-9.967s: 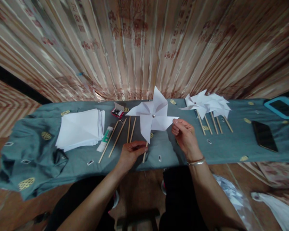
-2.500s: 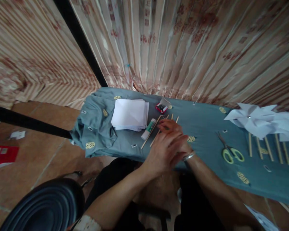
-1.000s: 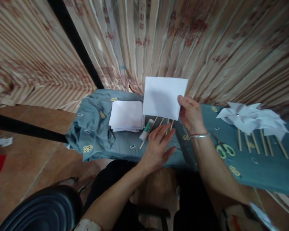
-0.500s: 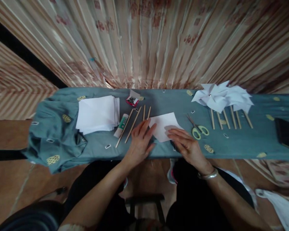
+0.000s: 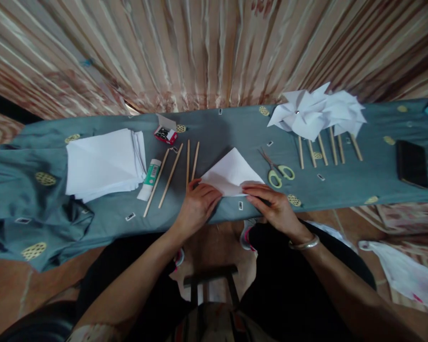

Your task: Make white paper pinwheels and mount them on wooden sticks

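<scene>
A white sheet of paper lies in front of me, folded so that it shows as a triangle with its point facing away. My left hand is closed on the paper's near left corner, the fingertips over its edge. At the near right corner my right hand pinches the folded edge between thumb and fingers. Thin wooden sticks lie just left of my left hand. To the right of the paper are scissors with light green handles, blades pointing away.
A stack of white paper, a glue stick and an open red box of small dark pieces are on the left. Paper pinwheels on sticks lie at right, with a dark phone beyond. A cloth covers the narrow table.
The paper has gone from a four-sided shape to a triangle, its near edge now between both hands. The camera view has shifted, so the table things appear further left and higher.
</scene>
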`<state>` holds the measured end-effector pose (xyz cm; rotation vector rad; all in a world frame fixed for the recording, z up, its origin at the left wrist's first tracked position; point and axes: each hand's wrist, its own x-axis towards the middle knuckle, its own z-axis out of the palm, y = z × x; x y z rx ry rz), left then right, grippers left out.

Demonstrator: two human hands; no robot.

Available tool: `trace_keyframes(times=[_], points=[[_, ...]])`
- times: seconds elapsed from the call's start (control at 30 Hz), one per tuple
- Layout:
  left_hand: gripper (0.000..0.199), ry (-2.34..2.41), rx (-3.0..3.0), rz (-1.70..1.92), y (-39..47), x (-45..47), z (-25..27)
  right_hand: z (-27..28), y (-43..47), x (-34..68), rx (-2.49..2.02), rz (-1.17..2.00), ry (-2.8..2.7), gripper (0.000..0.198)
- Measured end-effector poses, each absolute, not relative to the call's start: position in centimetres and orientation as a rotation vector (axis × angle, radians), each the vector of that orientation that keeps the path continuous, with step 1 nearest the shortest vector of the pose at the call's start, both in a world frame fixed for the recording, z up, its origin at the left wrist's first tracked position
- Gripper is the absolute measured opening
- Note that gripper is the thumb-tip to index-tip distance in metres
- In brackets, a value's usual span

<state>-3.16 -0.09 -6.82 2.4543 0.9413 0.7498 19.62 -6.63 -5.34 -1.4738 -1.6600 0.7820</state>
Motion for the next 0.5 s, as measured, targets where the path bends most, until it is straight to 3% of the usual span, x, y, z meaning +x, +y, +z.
trace_keyframes(times=[0.5], points=[[0.017, 1.01, 1.972, 0.804, -0.13, -2.24, -6.11, -4.29, -5.83, 19.6, -1.573, 0.965, -1.487, 0.015]])
